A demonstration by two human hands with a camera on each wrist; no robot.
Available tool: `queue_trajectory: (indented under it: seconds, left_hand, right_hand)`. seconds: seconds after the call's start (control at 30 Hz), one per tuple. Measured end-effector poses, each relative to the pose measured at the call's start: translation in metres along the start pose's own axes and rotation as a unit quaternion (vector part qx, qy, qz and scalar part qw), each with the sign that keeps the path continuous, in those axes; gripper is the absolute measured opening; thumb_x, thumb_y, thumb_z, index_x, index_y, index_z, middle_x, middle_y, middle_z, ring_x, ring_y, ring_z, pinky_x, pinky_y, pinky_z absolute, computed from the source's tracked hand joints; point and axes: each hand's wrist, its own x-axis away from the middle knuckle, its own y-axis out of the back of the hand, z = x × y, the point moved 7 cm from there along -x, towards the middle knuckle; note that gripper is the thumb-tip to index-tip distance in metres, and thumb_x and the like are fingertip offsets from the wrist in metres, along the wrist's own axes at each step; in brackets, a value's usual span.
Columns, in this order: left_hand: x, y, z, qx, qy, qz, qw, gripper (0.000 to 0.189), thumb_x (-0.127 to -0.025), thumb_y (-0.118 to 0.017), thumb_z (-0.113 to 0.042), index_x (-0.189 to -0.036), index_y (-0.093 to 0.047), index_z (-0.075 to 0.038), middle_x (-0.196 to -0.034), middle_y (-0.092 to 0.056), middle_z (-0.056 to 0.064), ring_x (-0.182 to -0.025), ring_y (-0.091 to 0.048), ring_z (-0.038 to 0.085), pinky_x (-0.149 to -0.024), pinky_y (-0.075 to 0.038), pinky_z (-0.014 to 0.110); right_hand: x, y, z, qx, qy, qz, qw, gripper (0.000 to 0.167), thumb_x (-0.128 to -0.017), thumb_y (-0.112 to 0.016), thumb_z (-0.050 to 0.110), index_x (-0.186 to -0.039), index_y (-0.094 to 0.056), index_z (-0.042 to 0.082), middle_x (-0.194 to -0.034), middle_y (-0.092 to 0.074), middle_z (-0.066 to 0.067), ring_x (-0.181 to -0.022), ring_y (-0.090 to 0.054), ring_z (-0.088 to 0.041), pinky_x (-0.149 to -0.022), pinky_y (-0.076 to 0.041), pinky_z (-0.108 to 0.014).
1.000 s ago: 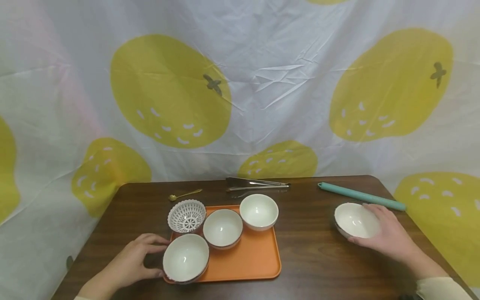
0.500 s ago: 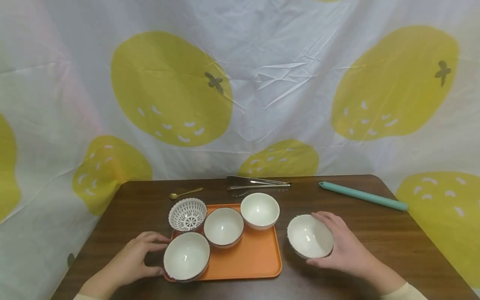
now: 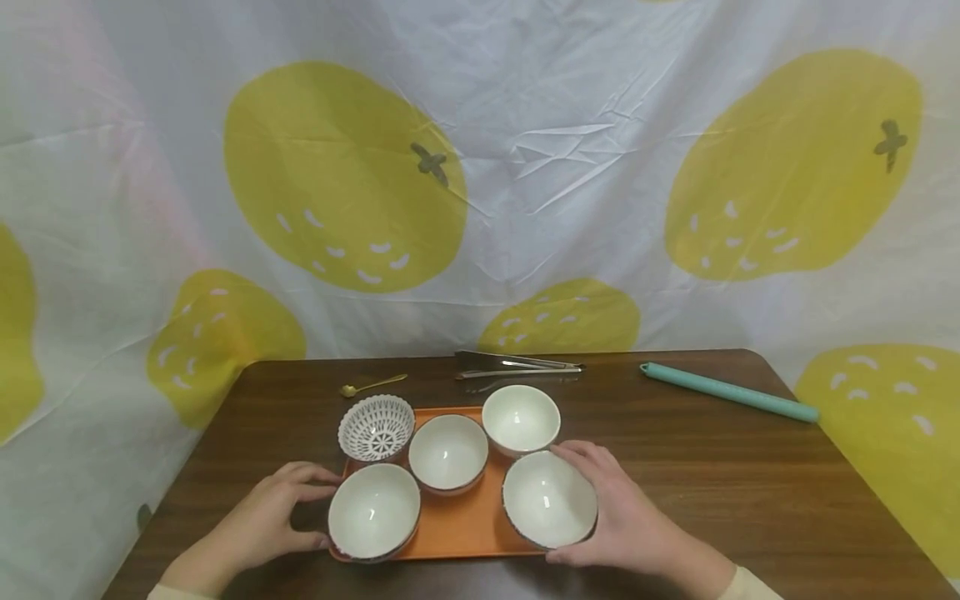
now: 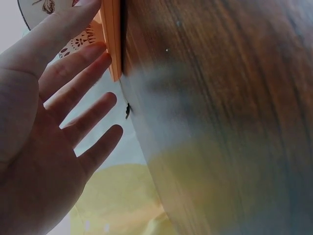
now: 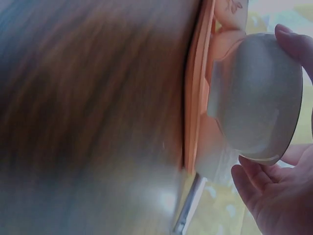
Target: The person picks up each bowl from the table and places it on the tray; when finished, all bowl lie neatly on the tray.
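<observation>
My right hand (image 3: 617, 518) grips a white bowl (image 3: 550, 500) by its rim, thumb on the near side and fingers on the far side. That bowl is over the right part of the orange tray (image 3: 463, 533); in the right wrist view its foot (image 5: 215, 88) looks close to the tray. My left hand (image 3: 272, 518) lies at the tray's left edge beside another white bowl (image 3: 373, 512), its fingers extended in the left wrist view. Also on the tray are a middle white bowl (image 3: 447, 452), a back-right white bowl (image 3: 521, 419) and a black-and-white patterned bowl (image 3: 377, 428).
Behind the tray lie a small gold spoon (image 3: 371, 387) and metal tongs (image 3: 517, 367). A teal rod (image 3: 727, 392) lies at the back right of the brown wooden table (image 3: 720, 467). A lemon-print cloth (image 3: 525, 208) hangs behind the table.
My right hand has carried its bowl leftward from the table's right side to over the tray. The left hand and the other bowls stay in place.
</observation>
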Motion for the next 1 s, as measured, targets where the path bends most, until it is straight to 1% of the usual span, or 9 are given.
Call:
queue_trajectory:
  seconds: [0.17, 0.4, 0.47, 0.63, 0.77, 0.9, 1.0]
  left_hand:
    - [-0.001, -0.001, -0.001, 0.005, 0.000, -0.001, 1.0000, 0.057, -0.065, -0.095, -0.032, -0.116, -0.079, -0.012, -0.125, -0.069, -0.004, -0.121, -0.060, 0.031, -0.092, -0.052, 0.060]
    - [-0.002, 0.000, -0.002, 0.008, 0.008, 0.003, 0.9999, 0.057, -0.065, -0.095, -0.031, -0.117, -0.079, -0.012, -0.125, -0.069, -0.004, -0.121, -0.059, 0.031, -0.092, -0.051, 0.061]
    - [-0.002, 0.000, -0.003, 0.010, 0.008, 0.003, 0.9999, 0.057, -0.065, -0.095, -0.031, -0.117, -0.079, -0.012, -0.125, -0.069, -0.004, -0.122, -0.059, 0.031, -0.092, -0.051, 0.062]
    - [-0.002, -0.003, -0.004, 0.014, 0.012, 0.006, 0.9998, 0.058, -0.066, -0.095, -0.032, -0.118, -0.079, -0.013, -0.126, -0.068, -0.004, -0.122, -0.059, 0.031, -0.093, -0.051, 0.063]
    - [-0.002, -0.003, -0.004, 0.014, 0.010, 0.004, 0.9998, 0.058, -0.066, -0.095, -0.033, -0.117, -0.079, -0.012, -0.125, -0.069, -0.004, -0.121, -0.059, 0.031, -0.092, -0.051, 0.062]
    - [-0.003, -0.001, -0.007, 0.014, 0.006, 0.002, 0.9999, 0.058, -0.066, -0.095, -0.033, -0.117, -0.079, -0.011, -0.125, -0.069, -0.003, -0.121, -0.060, 0.031, -0.092, -0.052, 0.062]
    - [-0.004, -0.002, -0.008, 0.020, 0.013, 0.012, 0.9997, 0.058, -0.067, -0.095, -0.033, -0.117, -0.078, -0.010, -0.127, -0.068, -0.001, -0.121, -0.059, 0.033, -0.093, -0.051, 0.064]
  right_hand:
    - [-0.002, -0.013, 0.005, -0.009, -0.007, 0.014, 0.9998, 0.112, -0.050, -0.099, 0.059, -0.143, -0.057, 0.011, -0.142, -0.053, 0.003, -0.128, -0.052, -0.015, -0.097, -0.056, -0.039]
    - [-0.004, -0.026, 0.008, 0.002, -0.017, 0.034, 0.9993, 0.117, -0.050, -0.097, 0.064, -0.145, -0.056, 0.009, -0.143, -0.054, 0.004, -0.129, -0.054, -0.015, -0.099, -0.056, -0.041]
    - [-0.004, -0.027, 0.009, 0.004, -0.017, 0.036, 0.9992, 0.117, -0.050, -0.097, 0.064, -0.145, -0.056, 0.009, -0.144, -0.053, 0.003, -0.129, -0.054, -0.015, -0.099, -0.055, -0.042]
    - [-0.002, -0.029, 0.011, 0.018, -0.021, 0.039, 0.9989, 0.117, -0.052, -0.095, 0.066, -0.146, -0.054, 0.010, -0.145, -0.052, 0.002, -0.130, -0.053, -0.017, -0.098, -0.056, -0.044]
    - [-0.001, -0.029, 0.013, 0.031, -0.006, 0.041, 0.9987, 0.117, -0.055, -0.093, 0.069, -0.147, -0.050, 0.010, -0.147, -0.051, 0.000, -0.131, -0.051, -0.018, -0.099, -0.056, -0.047]
    - [-0.003, -0.026, 0.015, 0.044, 0.002, 0.046, 0.9980, 0.118, -0.054, -0.093, 0.068, -0.146, -0.048, 0.010, -0.146, -0.051, -0.001, -0.130, -0.051, -0.019, -0.099, -0.055, -0.048]
    - [-0.004, -0.019, 0.015, 0.025, -0.007, 0.048, 0.9985, 0.115, -0.051, -0.096, 0.065, -0.144, -0.051, 0.014, -0.145, -0.050, 0.000, -0.129, -0.048, -0.018, -0.098, -0.055, -0.048]
